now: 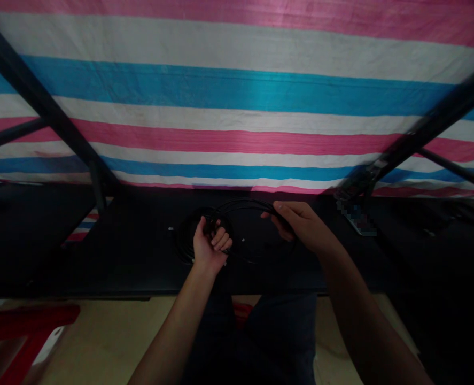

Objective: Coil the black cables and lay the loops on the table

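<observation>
A looped black cable (245,202) spans between my two hands above a dark tabletop. My left hand (212,241) is turned palm up, its fingers curled round one side of the loops. On the other side, my right hand (295,219) pinches the loops between thumb and fingers, back of the hand upward. Beneath and to the left of my left hand lies another coil of black cable (184,243), partly covered by that hand. The cable ends are too dark to make out.
The black tabletop (132,256) runs across in front of me. A striped tarp (237,85) hangs behind it, between slanted dark posts (60,117). A flat device (360,223) lies at the right. Red stool parts (28,321) stand at lower left.
</observation>
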